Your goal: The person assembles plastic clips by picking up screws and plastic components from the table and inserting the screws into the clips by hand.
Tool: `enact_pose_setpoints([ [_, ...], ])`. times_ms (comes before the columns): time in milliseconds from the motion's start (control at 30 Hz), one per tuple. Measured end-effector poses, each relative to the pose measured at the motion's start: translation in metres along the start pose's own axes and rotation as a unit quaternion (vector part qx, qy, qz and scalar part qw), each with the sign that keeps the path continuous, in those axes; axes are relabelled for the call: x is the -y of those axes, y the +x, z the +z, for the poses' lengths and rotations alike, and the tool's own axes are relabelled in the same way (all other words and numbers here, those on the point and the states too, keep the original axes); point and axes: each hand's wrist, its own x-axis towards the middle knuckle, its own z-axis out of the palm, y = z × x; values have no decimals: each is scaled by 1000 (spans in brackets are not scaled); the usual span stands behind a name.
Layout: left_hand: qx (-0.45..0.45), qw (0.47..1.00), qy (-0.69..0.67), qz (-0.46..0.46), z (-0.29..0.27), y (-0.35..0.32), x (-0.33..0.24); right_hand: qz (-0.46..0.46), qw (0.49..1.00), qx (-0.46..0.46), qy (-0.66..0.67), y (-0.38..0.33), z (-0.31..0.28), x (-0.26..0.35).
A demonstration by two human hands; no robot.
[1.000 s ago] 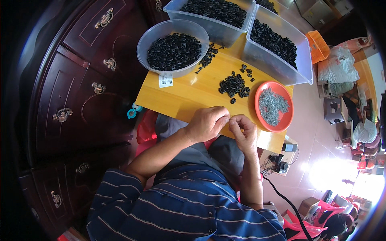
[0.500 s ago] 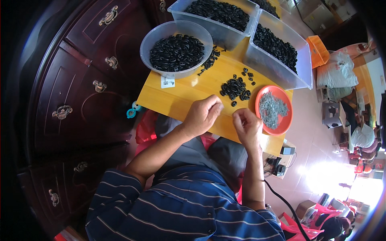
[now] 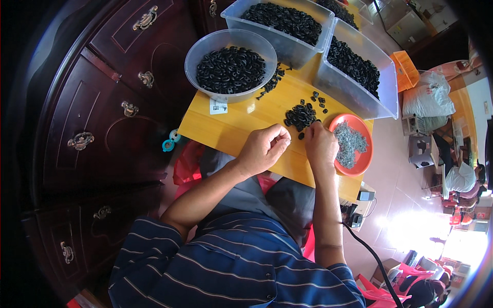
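Observation:
My left hand [image 3: 263, 149] hovers over the near part of the yellow table, thumb and forefinger pinched together; whatever sits between the tips is too small to make out. My right hand [image 3: 321, 148] reaches to the near right edge of a small pile of black oval parts with holes [image 3: 300, 116]. Its fingers are bent and drawn together, and the tips are partly hidden, so what they hold does not show. Just right of that hand stands an orange-red bowl [image 3: 366, 163] of thin silvery metal pieces [image 3: 351, 143].
A round clear tub [image 3: 191, 69] heaped with black parts stands at the far left of the table [image 3: 215, 126]. Clear rectangular bins [image 3: 354, 100] of similar parts line the back. Small black pieces [image 3: 272, 83] lie beside the tub. Dark wooden drawers [image 3: 67, 123] rise at left.
My right hand has moved away from my left hand, forward to the black pile. The left hand stays nearly in place, still pinched. The whole view has shifted slightly.

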Motion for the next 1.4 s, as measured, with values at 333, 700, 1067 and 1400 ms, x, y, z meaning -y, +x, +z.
enact_pose_setpoints([
  [333, 0, 1000, 1, 5, 3, -1, 7, -20, 992, -76, 100, -12, 0, -10],
  [700, 23, 1000, 8, -4, 20, -9, 15, 140, 800, 49, 581, -69, 11, -19],
  [1067, 69, 996, -2, -53, 29, -13, 18, 100, 736, 129, 657, -82, -2, -15],
  [1400, 62, 997, 22, -32, 27, -12, 12, 110, 726, 127, 667, -83, -2, -14],
])
